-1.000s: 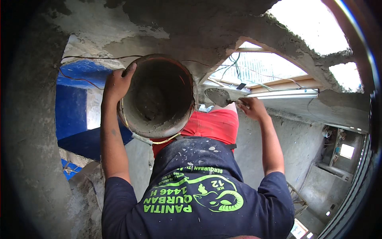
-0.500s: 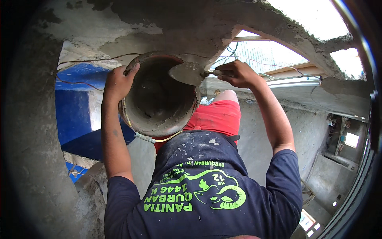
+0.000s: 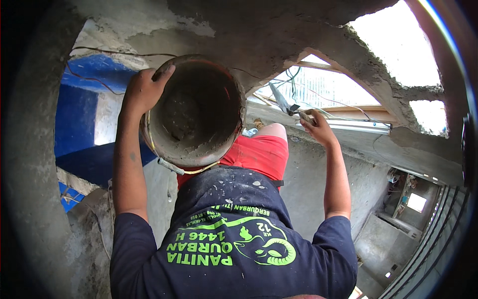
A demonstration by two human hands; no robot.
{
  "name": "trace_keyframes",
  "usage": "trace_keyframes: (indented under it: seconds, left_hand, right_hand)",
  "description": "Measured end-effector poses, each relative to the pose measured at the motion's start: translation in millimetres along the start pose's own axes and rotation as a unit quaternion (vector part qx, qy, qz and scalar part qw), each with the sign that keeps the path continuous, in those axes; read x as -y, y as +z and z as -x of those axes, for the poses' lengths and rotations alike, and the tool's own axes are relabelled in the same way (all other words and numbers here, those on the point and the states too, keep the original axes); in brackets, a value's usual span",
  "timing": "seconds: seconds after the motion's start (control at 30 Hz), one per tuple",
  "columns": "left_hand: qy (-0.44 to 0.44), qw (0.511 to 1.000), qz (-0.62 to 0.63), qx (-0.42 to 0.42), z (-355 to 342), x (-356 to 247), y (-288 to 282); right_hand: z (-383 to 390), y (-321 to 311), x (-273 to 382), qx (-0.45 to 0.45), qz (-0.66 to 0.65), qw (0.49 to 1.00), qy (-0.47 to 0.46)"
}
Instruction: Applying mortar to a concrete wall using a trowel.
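Note:
My left hand [image 3: 144, 92] grips the rim of a round, mortar-stained bucket [image 3: 234, 127], tilted so that its inside faces me. Grey wet mortar [image 3: 181, 137] coats the bottom and walls. The bucket's wire handle with a pale grip [image 3: 170, 166] hangs along the lower rim. Off to the right of the bucket, my right hand [image 3: 318, 127] is closed around the handle of a trowel [image 3: 281, 98]. Its blade is seen nearly edge-on and points up and to the left, apart from the bucket. How much mortar is on the blade I cannot tell.
A rough cement surface [image 3: 259, 30] spans the top, with bright openings [image 3: 398, 45] at the right. Loose cables [image 3: 294, 79] and a long light-coloured metal bar [image 3: 356, 127] run behind the trowel. Blue-painted walls [image 3: 74, 119] stand at the left, a grey wall [image 3: 308, 174] lower right.
My right hand has drawn the trowel out of the bucket's mouth and moved right and down, turning the blade on edge. My left hand still holds the bucket, which sits slightly further left in view.

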State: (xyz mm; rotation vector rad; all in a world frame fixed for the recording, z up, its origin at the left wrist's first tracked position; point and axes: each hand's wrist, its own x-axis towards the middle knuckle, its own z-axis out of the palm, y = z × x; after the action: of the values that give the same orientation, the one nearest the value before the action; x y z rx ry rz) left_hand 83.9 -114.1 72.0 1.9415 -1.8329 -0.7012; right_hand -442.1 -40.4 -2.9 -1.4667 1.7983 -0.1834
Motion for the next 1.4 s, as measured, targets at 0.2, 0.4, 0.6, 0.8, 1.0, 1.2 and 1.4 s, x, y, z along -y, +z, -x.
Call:
trace_keyframes:
  seconds: [0.2, 0.4, 0.6, 0.8, 1.0, 1.2, 1.4]
  left_hand:
    - [-0.033, 0.997, -0.025, 0.057, -11.9, -8.5, 3.0]
    - [-0.028, 0.997, -0.053, 0.056, -7.6, -36.4, 10.0]
    - [0.022, 0.996, -0.08, 0.037, -9.5, -34.6, 22.7]
    - [0.035, 0.997, -0.043, 0.048, -16.1, -42.6, 26.3]
    - [0.047, 0.997, -0.055, 0.032, -28.6, -24.5, 33.4]
    - [0.028, 0.999, -0.013, 0.035, -12.3, -39.8, 12.4]
    - [0.008, 1.0, -0.017, -0.004, -10.2, 3.9, 18.7]
  right_hand:
    - [13.5, -20.9, 58.6, 0.02, -0.028, 0.99, -0.137]
    - [11.1, -56.6, 154.5, -0.005, 0.231, 0.879, -0.417]
    - [17.2, -49.4, 190.7, 0.054, 0.458, 0.799, -0.385]
    - [32.9, -40.1, 217.1, 0.2, 0.434, 0.819, -0.317]
    - [-5.5, -59.6, 217.7, 0.403, 0.211, 0.887, -0.078]
    - [-16.9, -68.0, 142.5, 0.427, -0.168, 0.887, 0.047]
    - [-4.5, -21.9, 163.6, 0.359, -0.33, 0.849, -0.202]
